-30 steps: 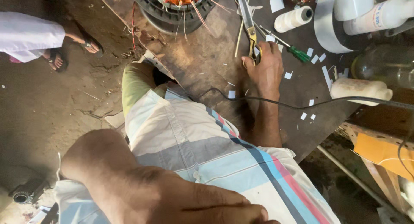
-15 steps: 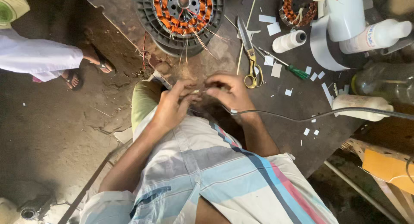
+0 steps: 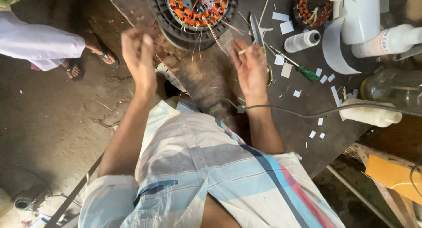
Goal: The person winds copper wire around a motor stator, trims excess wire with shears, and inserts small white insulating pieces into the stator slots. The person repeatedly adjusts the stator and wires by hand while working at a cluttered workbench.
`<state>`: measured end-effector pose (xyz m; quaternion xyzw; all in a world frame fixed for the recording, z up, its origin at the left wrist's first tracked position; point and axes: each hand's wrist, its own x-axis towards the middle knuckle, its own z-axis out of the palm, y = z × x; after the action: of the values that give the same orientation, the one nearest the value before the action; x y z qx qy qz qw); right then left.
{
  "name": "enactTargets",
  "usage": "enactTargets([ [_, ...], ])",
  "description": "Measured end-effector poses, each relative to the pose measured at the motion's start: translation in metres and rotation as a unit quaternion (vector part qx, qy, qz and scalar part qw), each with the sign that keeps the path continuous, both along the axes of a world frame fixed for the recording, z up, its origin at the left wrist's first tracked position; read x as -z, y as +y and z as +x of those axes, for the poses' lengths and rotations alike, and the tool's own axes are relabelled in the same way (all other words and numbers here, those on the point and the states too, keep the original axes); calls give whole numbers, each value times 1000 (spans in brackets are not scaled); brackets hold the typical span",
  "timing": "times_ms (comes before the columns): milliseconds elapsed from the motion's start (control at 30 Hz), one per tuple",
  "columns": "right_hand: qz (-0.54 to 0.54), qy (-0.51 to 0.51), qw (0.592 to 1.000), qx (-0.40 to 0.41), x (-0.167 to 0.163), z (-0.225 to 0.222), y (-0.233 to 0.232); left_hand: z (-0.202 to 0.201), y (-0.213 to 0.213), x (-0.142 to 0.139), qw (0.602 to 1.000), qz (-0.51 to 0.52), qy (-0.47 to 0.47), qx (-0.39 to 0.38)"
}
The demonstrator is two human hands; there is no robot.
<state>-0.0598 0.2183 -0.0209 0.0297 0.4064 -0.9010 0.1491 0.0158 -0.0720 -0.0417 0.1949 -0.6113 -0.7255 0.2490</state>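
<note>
My left hand (image 3: pixel 138 56) is raised over the left edge of the dark workbench (image 3: pixel 206 85). It is blurred, with its fingers bunched together. My right hand (image 3: pixel 251 69) rests on the bench and pinches a thin pale sliver (image 3: pixel 242 52) at its fingertips. Scissors (image 3: pixel 256 31) lie just beyond it, and their yellow handles (image 3: pixel 269 74) show beside the palm. A round motor stator (image 3: pixel 195 10) with orange copper windings sits ahead, loose wire ends trailing toward my hands.
On the right of the bench are a smaller wound stator (image 3: pixel 313 8), a white thread spool (image 3: pixel 301 41), a green-handled screwdriver (image 3: pixel 303 70), white bottles (image 3: pixel 389 40), a glass bottle (image 3: pixel 391 88) and scattered paper scraps. A black cable (image 3: pixel 329 110) crosses my right forearm. Another person's sandalled feet (image 3: pixel 94 52) stand at left.
My hands were together at the bench edge; they have since parted. The left one has swung up and to the left, and the right one has moved toward the scissors.
</note>
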Motion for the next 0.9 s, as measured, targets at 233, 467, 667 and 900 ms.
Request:
enactTargets([
  [233,-83,31,996,-20,-6,-69,-31,-112,-10,5,966,211,130,70],
  [467,2,3,1000,-9,-30,28,20,13,36,-37,990,-5,36,140],
  [667,346,199,913,84,-75,42,39,46,29,-82,962,-239,31,127],
  [900,457,445,754,-156,-126,33,25,-6,29,-127,872,-320,175,326],
])
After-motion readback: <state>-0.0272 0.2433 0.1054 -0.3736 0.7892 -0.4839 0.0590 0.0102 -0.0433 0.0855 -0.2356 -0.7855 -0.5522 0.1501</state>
